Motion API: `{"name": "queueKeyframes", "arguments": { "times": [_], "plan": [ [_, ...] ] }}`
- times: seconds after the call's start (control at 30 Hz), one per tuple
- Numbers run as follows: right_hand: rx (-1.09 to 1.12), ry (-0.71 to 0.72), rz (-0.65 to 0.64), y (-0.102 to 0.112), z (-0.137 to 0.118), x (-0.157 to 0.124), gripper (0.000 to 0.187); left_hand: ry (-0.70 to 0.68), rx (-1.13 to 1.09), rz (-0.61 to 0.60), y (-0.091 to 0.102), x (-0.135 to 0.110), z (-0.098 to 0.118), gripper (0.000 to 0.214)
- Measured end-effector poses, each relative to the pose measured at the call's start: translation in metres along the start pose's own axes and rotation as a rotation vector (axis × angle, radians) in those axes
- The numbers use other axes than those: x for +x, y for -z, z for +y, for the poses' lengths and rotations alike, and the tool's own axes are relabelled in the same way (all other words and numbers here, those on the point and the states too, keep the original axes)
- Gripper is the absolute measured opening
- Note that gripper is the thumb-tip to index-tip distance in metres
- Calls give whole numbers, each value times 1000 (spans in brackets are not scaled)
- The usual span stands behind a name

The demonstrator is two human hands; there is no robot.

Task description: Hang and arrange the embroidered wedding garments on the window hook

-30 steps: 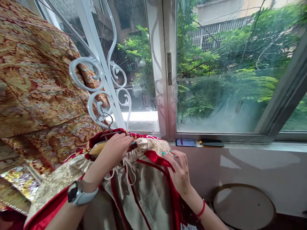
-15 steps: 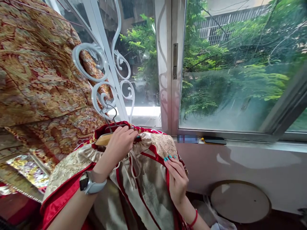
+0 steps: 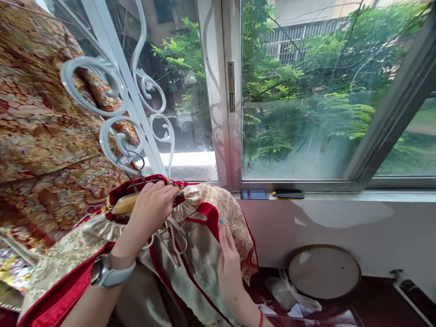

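My left hand (image 3: 153, 204), with a watch on its wrist, is closed over the wooden clothes hanger (image 3: 124, 204) at the gathered neckline. From the hanger hangs a cream satin cape (image 3: 194, 254) with red trim and gold embroidery on the shoulders. Thin cream ties (image 3: 175, 236) dangle below the neck. Against the cape's right shoulder, beside the red edging, my right hand (image 3: 230, 263) lies with fingers stretched upward, touching the cloth. Its thumb is hard to make out. A second red garment (image 3: 119, 190) shows behind the collar.
White scrolled ironwork (image 3: 119, 136) stands behind the hanger, beside a gold-and-red patterned cloth (image 3: 34, 136). A sliding window (image 3: 306, 136) fills the back. On its sill (image 3: 340, 196) lies a black flat object (image 3: 289, 194). A round stool-like top (image 3: 323, 272) and plastic bag (image 3: 286, 290) sit below.
The view has swung right, so most things sit further left. My right hand has slid along the shoulder cloth, its fingers now straighter and pointing up. My left hand keeps its hold.
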State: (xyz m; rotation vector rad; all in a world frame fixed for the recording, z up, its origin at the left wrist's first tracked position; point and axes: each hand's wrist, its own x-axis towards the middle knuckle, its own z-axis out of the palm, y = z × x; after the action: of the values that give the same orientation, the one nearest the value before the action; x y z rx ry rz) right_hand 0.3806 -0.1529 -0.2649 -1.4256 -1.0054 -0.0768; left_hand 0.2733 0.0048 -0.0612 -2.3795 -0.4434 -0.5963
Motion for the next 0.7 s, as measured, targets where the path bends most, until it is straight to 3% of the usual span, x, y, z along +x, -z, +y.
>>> {"name": "queueKeyframes", "arguments": {
  "times": [0.13, 0.27, 0.37, 0.43, 0.5, 0.6, 0.7],
  "plan": [
    [-50, -36, -97, -7, 44, -13, 63, 14, 3, -8, 0, 0, 2, 20],
    [-169, -30, -104, 19, 96, -34, 75, 45, 36, -16, 0, 2, 6, 21],
    [-241, -38, -144, 34, 113, -46, 79, 62, 50, -17, -1, 2, 7, 20],
    [-261, -4, -160, 38, 104, -40, 83, 67, 55, -19, -2, 2, 7, 18],
    [-300, 48, -121, 36, 78, -17, 88, 68, 56, -21, -3, 2, 7, 18],
    [-394, 225, -72, 26, 26, 39, 89, 83, 59, -33, -4, 4, 9, 19],
    [-481, 473, -140, 16, -11, 94, 78, 98, 64, -47, -4, 6, 11, 18]
  ]
}}
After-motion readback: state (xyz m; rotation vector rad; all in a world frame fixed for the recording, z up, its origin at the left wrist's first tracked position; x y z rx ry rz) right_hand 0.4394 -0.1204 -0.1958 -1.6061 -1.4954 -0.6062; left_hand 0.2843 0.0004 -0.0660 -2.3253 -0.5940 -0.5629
